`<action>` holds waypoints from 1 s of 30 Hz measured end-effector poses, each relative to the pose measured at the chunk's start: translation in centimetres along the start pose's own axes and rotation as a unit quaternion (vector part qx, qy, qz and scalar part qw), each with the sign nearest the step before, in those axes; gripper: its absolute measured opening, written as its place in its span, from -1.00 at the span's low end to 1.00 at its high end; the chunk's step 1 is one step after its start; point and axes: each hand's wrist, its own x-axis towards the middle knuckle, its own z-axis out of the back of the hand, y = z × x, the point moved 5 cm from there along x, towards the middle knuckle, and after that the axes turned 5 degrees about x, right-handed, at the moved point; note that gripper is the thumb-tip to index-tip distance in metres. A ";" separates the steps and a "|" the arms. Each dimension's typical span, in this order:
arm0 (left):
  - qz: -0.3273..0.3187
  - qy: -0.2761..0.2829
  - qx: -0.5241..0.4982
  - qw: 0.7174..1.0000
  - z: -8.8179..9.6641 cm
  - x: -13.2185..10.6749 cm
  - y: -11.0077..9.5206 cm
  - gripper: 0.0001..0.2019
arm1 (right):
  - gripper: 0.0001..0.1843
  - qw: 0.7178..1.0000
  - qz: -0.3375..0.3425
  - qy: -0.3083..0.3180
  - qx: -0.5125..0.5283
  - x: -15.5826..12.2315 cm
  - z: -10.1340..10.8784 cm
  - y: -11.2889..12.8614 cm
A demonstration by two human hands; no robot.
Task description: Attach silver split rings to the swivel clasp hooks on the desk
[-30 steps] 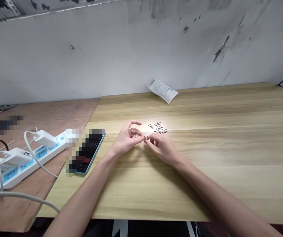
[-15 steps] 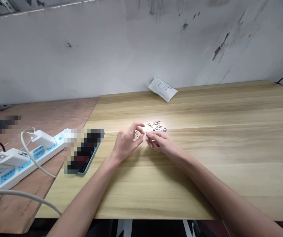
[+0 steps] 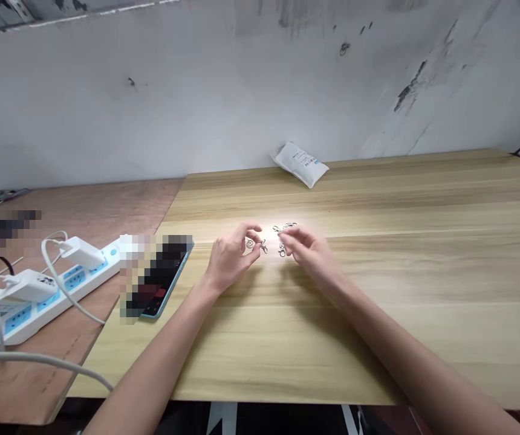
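Pale wooden tabletop filled most of my feed, and I took the small heap of metal clasps lying on it as my landmark. Far left of the heap, a white power strip with a white charger plugged in sat on a reddish plywood board. Nearer the heap lay a phone with a blue edge, its screen blurred out.

Just left of the heap, the left hand was curled and half open around a small metal ring, with a swivel clasp at its fingertips. I could not tell whether it was pinching either one or was only near them. Well behind the heap lay a white packet. Just right of the heap, the right hand had its fingers loosely bent, their tips beside a second clasp. I could not tell whether it had hold of that clasp. A narrow gap separated the two hands.
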 end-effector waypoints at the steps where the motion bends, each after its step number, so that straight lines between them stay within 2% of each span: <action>1: -0.001 0.001 0.001 1.000 -0.1 0.0 -0.1 -0.72 | -0.65 0.994 0.057 -0.004 -0.092 -0.2 -0.4 0.4; 3: -0.002 -0.001 0.001 1.000 -0.1 -0.1 -0.5 -0.73 | -0.69 0.957 0.139 -0.014 -0.254 -0.8 -1.3 0.7; 6: -0.002 0.006 -0.004 1.000 -0.3 -0.2 -0.8 -0.72 | -0.76 0.909 0.180 -0.028 -0.376 -1.1 -1.9 0.6; 8: -0.004 0.015 -0.001 1.000 -0.4 -0.2 -0.8 -0.73 | -0.79 0.899 0.184 -0.028 -0.396 -1.1 -1.9 0.6; 10: -0.007 0.017 0.006 1.000 -0.4 -0.1 -0.8 -0.74 | -0.81 0.902 0.181 -0.026 -0.390 -1.0 -1.7 0.5; 13: -0.007 0.011 0.008 1.000 -0.2 -0.1 -0.6 -0.74 | -0.84 0.928 0.156 -0.021 -0.336 -0.8 -1.3 0.4; 16: -0.010 0.003 0.008 1.000 0.1 0.0 -0.5 -0.75 | -0.81 0.973 0.099 0.017 -0.209 -0.4 -1.3 -0.1; 19: -0.016 -0.008 0.017 1.000 0.3 0.0 -0.5 -0.76 | -0.74 0.994 0.034 0.037 -0.093 0.0 -1.2 -0.6; 23: -0.046 -0.025 0.029 0.998 0.4 -0.1 -0.7 -0.82 | -0.67 0.998 -0.028 0.041 -0.025 0.3 -0.7 -0.7; 26: -0.071 -0.039 0.024 0.996 0.4 -0.3 -0.9 -0.88 | -0.65 0.992 -0.098 0.081 0.027 0.1 -0.6 -0.9; 30: -0.080 -0.053 0.023 0.995 0.5 -0.5 -1.3 -0.92 | -0.65 0.968 -0.177 0.146 0.105 -0.6 -0.8 -0.9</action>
